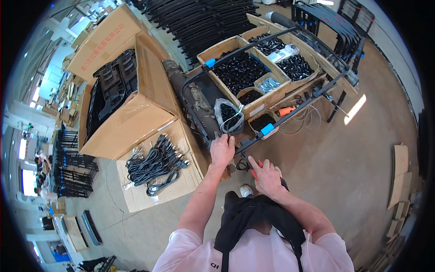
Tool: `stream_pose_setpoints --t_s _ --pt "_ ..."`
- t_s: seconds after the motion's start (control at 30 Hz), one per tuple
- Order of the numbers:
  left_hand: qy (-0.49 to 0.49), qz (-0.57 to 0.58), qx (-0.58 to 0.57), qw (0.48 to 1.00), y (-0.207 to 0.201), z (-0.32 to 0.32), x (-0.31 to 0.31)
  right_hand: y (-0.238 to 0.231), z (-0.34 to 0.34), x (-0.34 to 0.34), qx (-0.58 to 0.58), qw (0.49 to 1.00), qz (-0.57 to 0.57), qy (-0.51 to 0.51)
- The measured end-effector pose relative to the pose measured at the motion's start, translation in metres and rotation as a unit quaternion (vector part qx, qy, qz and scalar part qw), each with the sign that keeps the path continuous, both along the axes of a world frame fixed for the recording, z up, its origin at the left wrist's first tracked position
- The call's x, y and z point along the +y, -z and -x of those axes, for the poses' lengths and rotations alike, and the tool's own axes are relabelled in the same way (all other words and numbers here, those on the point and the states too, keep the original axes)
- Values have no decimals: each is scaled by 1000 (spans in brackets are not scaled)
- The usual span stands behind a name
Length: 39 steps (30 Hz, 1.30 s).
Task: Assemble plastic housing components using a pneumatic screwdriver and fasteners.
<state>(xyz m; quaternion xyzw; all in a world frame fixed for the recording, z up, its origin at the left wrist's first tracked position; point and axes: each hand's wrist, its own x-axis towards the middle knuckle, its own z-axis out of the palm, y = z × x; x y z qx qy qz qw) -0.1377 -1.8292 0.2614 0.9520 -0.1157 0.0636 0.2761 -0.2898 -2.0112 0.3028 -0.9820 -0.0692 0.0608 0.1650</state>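
Note:
A black tubular frame [297, 109] with blue wraps lies across the bench in front of me. My left hand [222, 150] is closed at the frame's near corner, thumb and fingers pressed together; what they grip is hidden. Close by on the right, my right hand [268, 177] is wrapped round red-handled pliers [253, 173], their dark head pointing up at the frame's near end. A loop of black cable [243, 165] hangs between the hands. Just beyond my left hand sits a clear plastic bag [229, 116] of small black parts.
Cardboard trays [277, 93] of black parts stand on the bench, near an orange-handled tool [285, 111]. At left, coiled black power cords [156, 163] lie on a cardboard box [131, 199] beside a large open carton [131, 124] of black panels. Stacked black frames [199, 22] stand behind.

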Motion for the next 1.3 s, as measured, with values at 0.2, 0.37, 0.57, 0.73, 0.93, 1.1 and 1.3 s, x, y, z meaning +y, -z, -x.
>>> stream_pose_setpoints --t_s 0.2,0.37,0.57,0.73,0.93,1.1,1.3 --pt "-37 -59 67 995 1 2 -4 -1 -1 23 -3 999 36 26" --pt "-60 -38 76 995 2 -4 -4 -4 0 43 13 997 49 57" --pt "-82 -15 116 990 1 -9 -3 1 -5 45 32 995 46 84" --pt "-96 12 136 986 3 -9 -2 36 -18 -6 120 958 -255 46" --pt "-97 14 93 991 4 -7 -1 82 -21 -26 382 567 -715 147" --pt "-99 14 86 991 4 -8 -4 62 -46 -24 292 953 -80 -20" --pt "-138 19 118 983 4 -11 -8 39 -54 -56 360 921 -150 -14"
